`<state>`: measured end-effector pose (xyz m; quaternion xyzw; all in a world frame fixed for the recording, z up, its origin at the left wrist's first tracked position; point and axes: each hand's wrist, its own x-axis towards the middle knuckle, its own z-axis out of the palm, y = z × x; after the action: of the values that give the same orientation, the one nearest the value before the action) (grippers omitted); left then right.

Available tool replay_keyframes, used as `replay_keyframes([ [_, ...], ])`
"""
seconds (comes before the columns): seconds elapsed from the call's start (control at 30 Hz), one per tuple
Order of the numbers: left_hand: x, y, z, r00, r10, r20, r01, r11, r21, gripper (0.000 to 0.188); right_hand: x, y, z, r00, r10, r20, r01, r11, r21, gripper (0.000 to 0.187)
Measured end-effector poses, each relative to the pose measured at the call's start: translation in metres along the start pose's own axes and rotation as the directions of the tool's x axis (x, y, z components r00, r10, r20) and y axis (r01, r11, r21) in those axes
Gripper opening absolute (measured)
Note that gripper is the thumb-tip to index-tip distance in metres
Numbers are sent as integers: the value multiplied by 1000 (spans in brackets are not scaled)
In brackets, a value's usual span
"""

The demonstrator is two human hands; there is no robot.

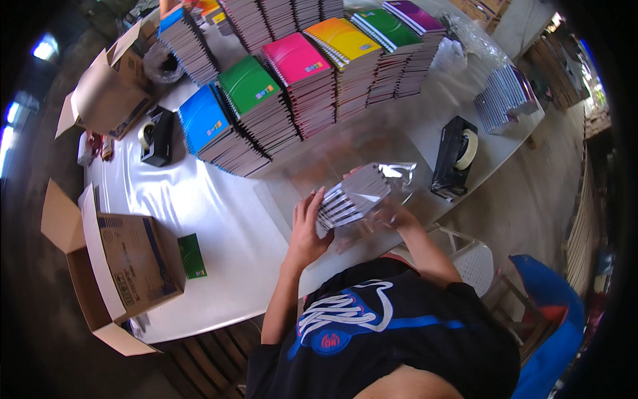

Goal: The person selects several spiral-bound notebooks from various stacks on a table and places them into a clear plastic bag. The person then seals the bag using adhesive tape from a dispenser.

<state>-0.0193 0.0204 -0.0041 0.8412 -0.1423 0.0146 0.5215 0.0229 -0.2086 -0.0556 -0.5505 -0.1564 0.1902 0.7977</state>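
Note:
Near the table's front edge, a small stack of spiral notebooks (357, 197) sits tilted between my hands, page edges and dark bindings showing. Loose clear plastic film (401, 174) surrounds it and sticks out past its right end. My left hand (310, 226) is closed round the stack's left end, fingers on top and thumb below. At the other end, my right hand (391, 214) is partly hidden behind the film, and its fingers cannot be made out well. More clear film seems to lie on the table just beyond the stack.
Tall notebook piles topped blue (205, 124), green (247, 85), pink (296, 56) and yellow (340, 40) line the back. Black tape dispensers stand left (158, 138) and right (454, 158). An open carton (133, 263) sits beside a green card-like piece (192, 256). Another notebook stack (500, 100) is far right.

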Motion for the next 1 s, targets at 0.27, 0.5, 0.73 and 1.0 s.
replay_keyframes([
  [0.27, -1, 13, 8, 924, 139, -356, -120, 990, 73, 86, 18, -63, 40, 969, -248, -2, 215, 844, -492, 78],
  [0.5, 17, 58, -41, 863, 492, -114, -422, 827, 370, 36, 31, -136, 53, 923, -54, 381, 381, -18, -924, 74],
  [0.73, -17, 17, -54, 906, 269, -328, -206, 955, 215, 77, 9, -143, 32, 983, -181, -31, 111, 722, -683, 81],
  [1.0, -36, -38, -35, 949, 313, -45, -295, 927, 230, 88, -11, -58, 59, 968, -209, 140, 227, 487, -843, 65],
])
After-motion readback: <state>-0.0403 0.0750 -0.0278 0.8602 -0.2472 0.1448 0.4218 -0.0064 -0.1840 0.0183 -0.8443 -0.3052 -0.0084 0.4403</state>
